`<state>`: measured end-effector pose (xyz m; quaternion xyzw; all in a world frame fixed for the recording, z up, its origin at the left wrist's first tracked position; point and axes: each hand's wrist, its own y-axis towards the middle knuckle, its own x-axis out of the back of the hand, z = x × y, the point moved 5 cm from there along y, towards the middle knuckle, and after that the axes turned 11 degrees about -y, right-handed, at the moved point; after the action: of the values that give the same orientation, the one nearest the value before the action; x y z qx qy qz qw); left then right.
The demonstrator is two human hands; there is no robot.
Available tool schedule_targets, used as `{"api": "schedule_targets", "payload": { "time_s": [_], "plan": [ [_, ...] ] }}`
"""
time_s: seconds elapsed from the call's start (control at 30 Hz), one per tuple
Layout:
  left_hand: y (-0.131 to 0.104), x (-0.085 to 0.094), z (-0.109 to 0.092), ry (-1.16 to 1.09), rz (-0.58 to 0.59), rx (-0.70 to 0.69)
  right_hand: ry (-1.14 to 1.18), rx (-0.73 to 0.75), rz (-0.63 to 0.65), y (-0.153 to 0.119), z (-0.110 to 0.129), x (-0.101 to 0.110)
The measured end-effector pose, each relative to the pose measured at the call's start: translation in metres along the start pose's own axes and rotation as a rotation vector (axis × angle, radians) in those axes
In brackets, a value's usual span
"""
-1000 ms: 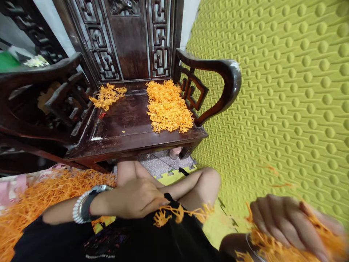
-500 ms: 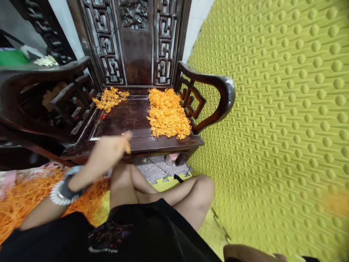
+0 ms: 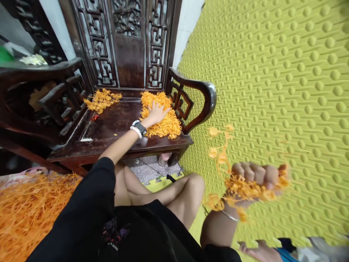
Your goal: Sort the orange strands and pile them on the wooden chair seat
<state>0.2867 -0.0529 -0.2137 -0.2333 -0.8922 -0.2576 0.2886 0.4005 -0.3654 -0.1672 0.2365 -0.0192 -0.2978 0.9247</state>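
Observation:
My left hand (image 3: 156, 112), with a watch and a white coil band at its wrist, rests fingers spread on a dense pile of orange frilly, curly pieces (image 3: 166, 127). That pile covers the right side of a dark wooden chair seat (image 3: 122, 125). My right hand (image 3: 253, 178), raised off to the right, is closed around a bunch of similar orange pieces (image 3: 245, 189). Some of them dangle and stick out past the fingers, blurred. A smaller heap of orange pieces (image 3: 103, 100) lies at the seat's back left.
Loose orange strands (image 3: 32, 207) form a big mound on the floor at left. Carved armrests (image 3: 207, 94) flank the seat. A yellow bumpy mat (image 3: 272, 91) covers the floor at right. Another person's bare limb (image 3: 259, 251) shows at the bottom right.
My left hand has moved right from the seat's front edge onto the pile. My right hand has risen into view from the bottom right, holding orange pieces. The view has shifted slightly.

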Motion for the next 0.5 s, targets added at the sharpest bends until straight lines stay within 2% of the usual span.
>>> {"api": "schedule_targets", "payload": {
  "time_s": [0.07, 0.1, 0.17, 0.2, 0.27, 0.37, 0.43, 0.5],
  "plan": [
    [-0.018, -0.003, -0.02, -0.257, -0.011, -0.11, 0.086, 0.081, 0.053, 0.002, 0.0, -0.011],
    [-0.032, -0.003, -0.033, -0.442, 0.021, -0.17, 0.137, 0.125, 0.096, 0.004, 0.0, -0.018],
    [-0.069, -0.004, -0.059, -0.788, 0.162, -0.246, 0.219, 0.188, 0.193, 0.007, -0.005, -0.032],
    [-0.088, -0.005, -0.071, -0.884, 0.215, -0.268, 0.246, 0.202, 0.227, 0.008, -0.008, -0.039],
    [-0.118, -0.004, -0.085, -0.937, 0.174, -0.257, 0.277, 0.199, 0.243, 0.009, -0.015, -0.051],
    [-0.133, -0.013, -0.083, -0.908, 0.001, -0.163, 0.277, 0.137, 0.217, 0.005, -0.022, -0.065],
    [-0.126, -0.026, -0.072, -0.873, -0.061, -0.124, 0.243, 0.069, 0.172, -0.002, -0.026, -0.072],
    [-0.112, -0.039, -0.053, -0.77, -0.14, -0.083, 0.186, 0.004, 0.06, -0.011, -0.028, -0.074]
  ]
}}
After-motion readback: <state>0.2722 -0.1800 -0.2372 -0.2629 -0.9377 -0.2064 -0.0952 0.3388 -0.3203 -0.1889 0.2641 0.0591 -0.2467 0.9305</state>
